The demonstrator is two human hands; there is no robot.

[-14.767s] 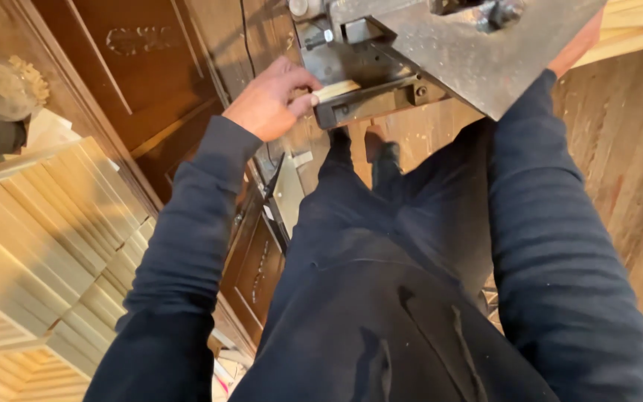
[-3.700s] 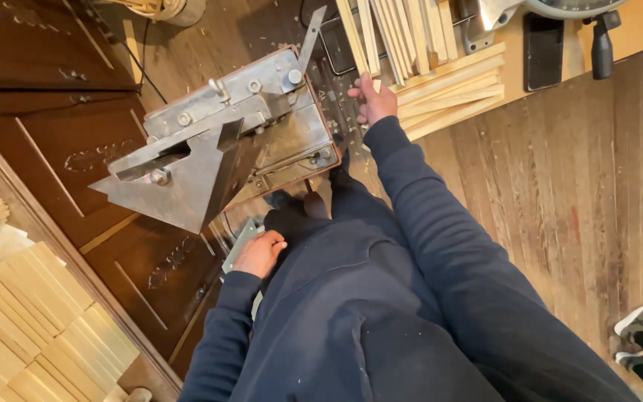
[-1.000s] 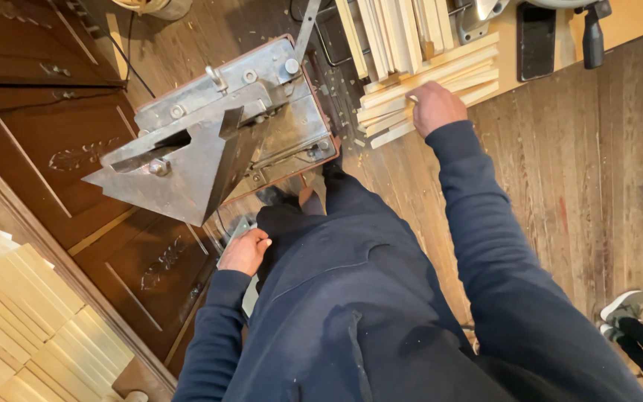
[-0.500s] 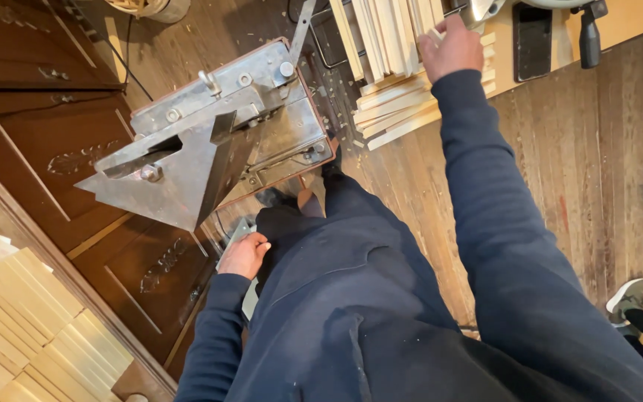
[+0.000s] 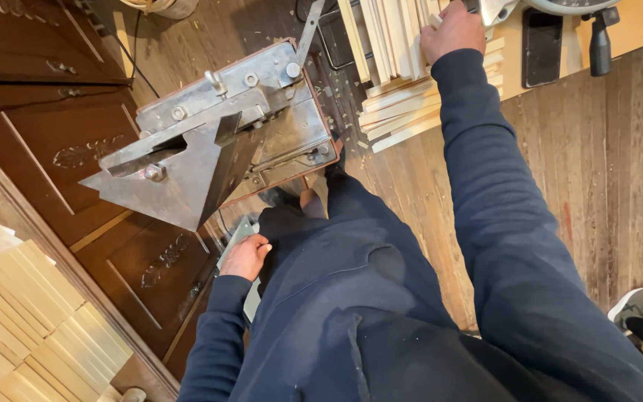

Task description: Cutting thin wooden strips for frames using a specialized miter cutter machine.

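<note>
One screen shows — a dark, flat rectangular phone point(image 5: 542, 46) lying face up on the pale tabletop point(image 5: 638, 26) at the upper right, its screen black and blank, just left of a black handle point(image 5: 599, 41). No packages, labels or signs can be made out elsewhere.

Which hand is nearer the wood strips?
Right. The right hand rests on the wood strips; the left hand is down by the person's leg, well away.
</note>
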